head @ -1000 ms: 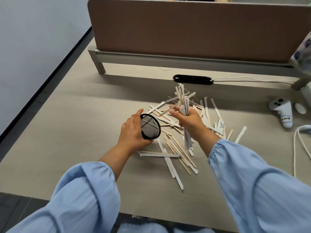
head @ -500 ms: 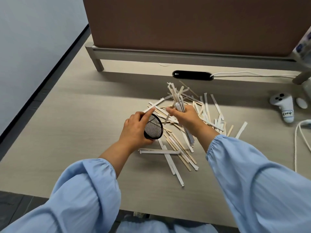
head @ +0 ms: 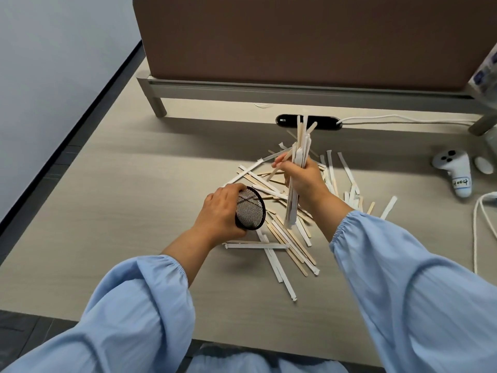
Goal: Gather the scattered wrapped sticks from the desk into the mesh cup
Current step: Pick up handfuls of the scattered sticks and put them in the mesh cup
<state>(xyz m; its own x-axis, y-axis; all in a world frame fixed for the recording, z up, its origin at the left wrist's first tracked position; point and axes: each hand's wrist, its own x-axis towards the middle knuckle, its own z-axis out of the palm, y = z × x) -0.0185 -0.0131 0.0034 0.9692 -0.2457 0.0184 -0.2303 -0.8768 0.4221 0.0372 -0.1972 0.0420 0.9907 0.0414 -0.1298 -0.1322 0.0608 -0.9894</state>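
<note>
Fingers [head: 279, 164] of the right hand [head: 302, 181] are curled tight around a bunch of sticks [head: 298, 162]. The bunch stands almost straight up, with its top ends pointing at the far side of the tabletop [head: 107, 200] and its bottom ends hanging just above the pile. The left hand [head: 220, 214] is wrapped around the mesh cup [head: 250, 210], fingers closed on its side. The cup is tipped so its round mouth faces the right hand. It is just beside the bunch, but the sticks are not in it yet. Looking into the cup, only the black mesh shows, so it seems to be empty.

Under both hands lies the pile of loose sticks [head: 285, 238]. Some are in white paper and some look like bare wood. They are spread out and cross each other. A few lie apart on the right.

So the job looks like it has just begun. One handful is picked up. It has yet to go into the cup, and most sticks are left on the tabletop.
</note>
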